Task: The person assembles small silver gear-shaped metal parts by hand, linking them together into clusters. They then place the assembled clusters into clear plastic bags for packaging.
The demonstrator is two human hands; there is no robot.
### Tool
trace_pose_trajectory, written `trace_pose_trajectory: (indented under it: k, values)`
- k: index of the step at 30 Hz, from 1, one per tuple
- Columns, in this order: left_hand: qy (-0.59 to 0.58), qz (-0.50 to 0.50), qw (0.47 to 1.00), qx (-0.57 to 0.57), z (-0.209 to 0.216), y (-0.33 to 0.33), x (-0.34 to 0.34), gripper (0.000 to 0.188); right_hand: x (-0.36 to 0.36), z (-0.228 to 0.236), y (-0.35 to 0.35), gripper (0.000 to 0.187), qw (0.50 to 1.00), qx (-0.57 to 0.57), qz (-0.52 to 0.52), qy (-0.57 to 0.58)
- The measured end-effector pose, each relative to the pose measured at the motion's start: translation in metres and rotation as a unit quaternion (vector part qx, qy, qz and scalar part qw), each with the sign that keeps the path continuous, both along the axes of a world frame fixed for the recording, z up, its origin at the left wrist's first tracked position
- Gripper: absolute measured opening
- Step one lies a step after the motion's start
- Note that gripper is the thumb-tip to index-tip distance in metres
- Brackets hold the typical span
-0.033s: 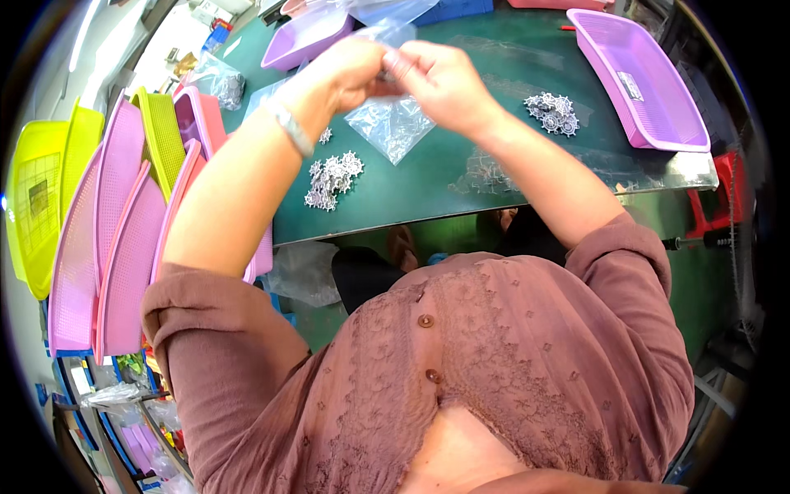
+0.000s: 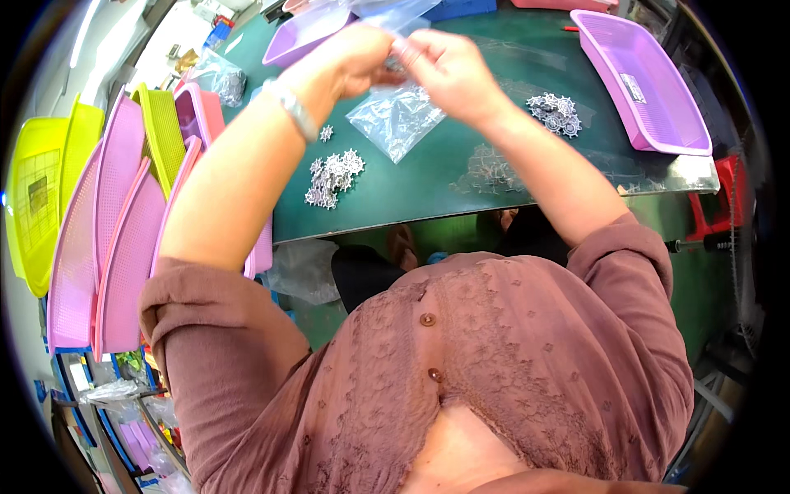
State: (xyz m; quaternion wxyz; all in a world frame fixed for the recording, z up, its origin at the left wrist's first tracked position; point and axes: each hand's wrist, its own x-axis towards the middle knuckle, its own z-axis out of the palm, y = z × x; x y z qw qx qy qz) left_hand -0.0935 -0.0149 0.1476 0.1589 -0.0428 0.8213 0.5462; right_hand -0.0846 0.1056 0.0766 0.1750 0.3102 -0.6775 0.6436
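Note:
Over the far middle of the green table, my left hand [image 2: 362,59] and my right hand [image 2: 451,72] meet with fingers closed on a clear plastic bag [image 2: 393,125]. The bag hangs below them, its lower corner pointing toward me. Where the fingers pinch it is partly hidden. Nearer to me, left of the bag, lies a pile of small silver wheel-shaped metal pieces [image 2: 334,178]. One single silver piece [image 2: 326,133] lies just beyond that pile, by my left wrist. A second pile of silver pieces [image 2: 555,114] rests to the right of my right forearm.
A purple basket [image 2: 646,90] stands at the table's right end, another purple basket [image 2: 300,37] at the back. Left of the latter sits a bag of dark parts [image 2: 220,78]. Pink, purple and lime baskets [image 2: 123,214] are stacked left of the table. A red stool [image 2: 726,193] stands right.
Both hands have shifted slightly, still holding the plastic bag, which has swung a little to the right. My left forearm has moved up, uncovering more of the single silver piece.

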Motion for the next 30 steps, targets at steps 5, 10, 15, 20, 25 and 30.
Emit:
trace_pose_trajectory:
  k: [5,10,15,20,25,30]
  values:
    - [0.044,-0.162,0.984,-0.067,-0.015,0.007,-0.097,0.018,-0.069,0.010,0.034,0.020,0.985,-0.138,-0.030,-0.098]
    - [0.187,-0.198,0.959,0.075,0.013,-0.020,-0.084,0.025,-0.122,0.021,0.052,0.016,0.977,-0.152,-0.046,-0.143]
    - [0.237,-0.120,0.918,-0.295,-0.017,-0.084,-0.068,0.031,-0.154,0.014,0.088,0.025,0.974,0.047,-0.217,-0.030]
    - [0.066,0.009,0.902,-0.427,-0.109,-0.180,-0.027,0.047,-0.183,-0.047,0.096,0.026,0.940,0.212,-0.262,-0.057]
    - [0.096,0.022,0.881,-0.462,-0.159,-0.200,-0.003,0.045,-0.154,-0.031,0.086,0.031,0.916,0.225,-0.328,-0.053]
    - [0.128,0.072,0.914,-0.378,-0.162,-0.198,0.010,0.028,-0.135,-0.040,0.068,0.023,0.957,0.180,-0.221,-0.052]
